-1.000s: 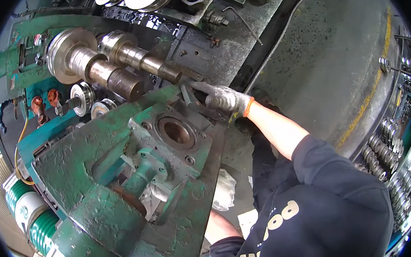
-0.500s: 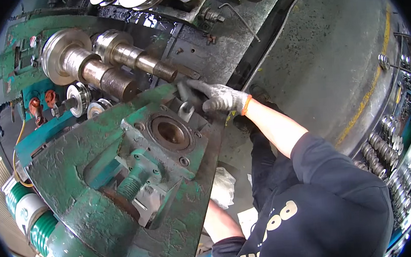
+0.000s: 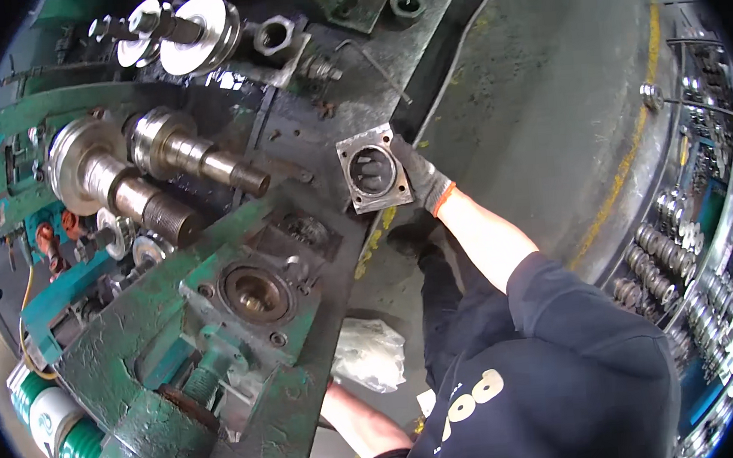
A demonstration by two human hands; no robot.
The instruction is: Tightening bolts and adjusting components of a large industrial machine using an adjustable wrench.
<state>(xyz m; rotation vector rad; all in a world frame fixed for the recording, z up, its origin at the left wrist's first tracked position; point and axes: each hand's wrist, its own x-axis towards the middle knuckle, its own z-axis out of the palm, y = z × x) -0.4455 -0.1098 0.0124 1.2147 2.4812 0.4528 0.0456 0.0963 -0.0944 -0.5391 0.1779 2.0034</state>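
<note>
square grey metal flange plate (image 3: 372, 173), round bore, held aloft

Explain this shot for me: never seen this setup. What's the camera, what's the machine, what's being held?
It is one wide fisheye view from a camera on the person's head, looking down, so straight edges bend. The right hand, in a grey glove, holds up a square metal plate with a round opening and corner holes. Below lies a worn green machine housing with a round bore, and steel shafts stick out above it. A crumpled white rag lies by the housing's edge. The left hand is hidden; only its forearm shows.
</note>
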